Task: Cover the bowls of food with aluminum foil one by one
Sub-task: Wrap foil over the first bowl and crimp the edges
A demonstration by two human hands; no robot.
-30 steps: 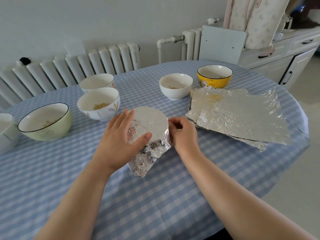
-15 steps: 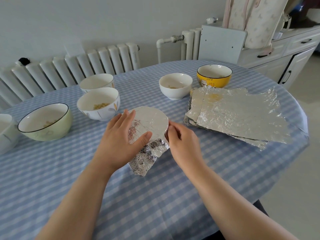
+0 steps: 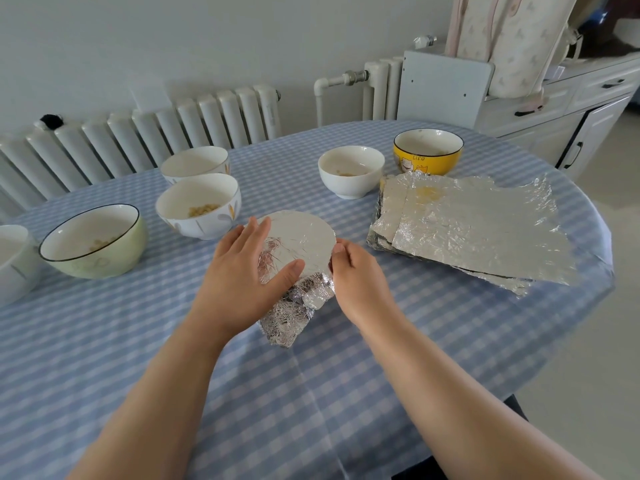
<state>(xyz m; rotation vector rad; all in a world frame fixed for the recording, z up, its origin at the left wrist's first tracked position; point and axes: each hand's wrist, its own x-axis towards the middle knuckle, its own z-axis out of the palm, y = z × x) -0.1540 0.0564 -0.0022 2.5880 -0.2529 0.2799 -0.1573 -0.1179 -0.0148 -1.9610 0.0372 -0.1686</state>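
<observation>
A foil-covered bowl [image 3: 303,237] stands in the middle of the table, its foil top flat and crinkled foil hanging down the near side. My left hand [image 3: 242,268] lies flat over its left rim, fingers straight, thumb on the foil top. My right hand [image 3: 356,275] curls against the bowl's right edge and presses the foil there. A stack of aluminum foil sheets [image 3: 474,226] lies to the right. Uncovered bowls with food stand around: a white flowered bowl [image 3: 198,209], another white bowl [image 3: 194,164] behind it, a green bowl [image 3: 93,240], a plain white bowl [image 3: 351,171] and a yellow bowl [image 3: 428,151].
The round table [image 3: 311,375] has a blue checked cloth. A further white bowl [image 3: 14,261] is cut off at the left edge. Radiators [image 3: 145,129] run along the wall behind; a white cabinet [image 3: 568,109] stands at the back right.
My right hand has shifted slightly along the bowl's right edge, working the foil down. My left hand has stayed on the foil top.
</observation>
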